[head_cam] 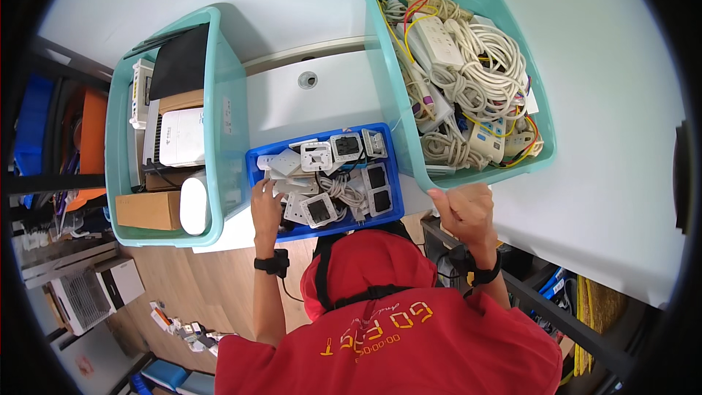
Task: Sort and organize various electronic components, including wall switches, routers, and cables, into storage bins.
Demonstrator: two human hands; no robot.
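My left hand is at the left rim of a blue plastic tray, fingers apart and partly over its contents. In the tray lie white socket frames, socket modules with black centres and a coiled white cable. My right hand, its fingers curled, is by the near rim of a teal plastic bin. That bin holds white power strips and coiled white cords. Whether the right fingers grip the rim cannot be told.
At the left, a second teal bin holds a white router-like box, a cardboard box and a black panel. A round cable grommet is in the white desk. Shelving stands at the left; small items lie on the wooden floor.
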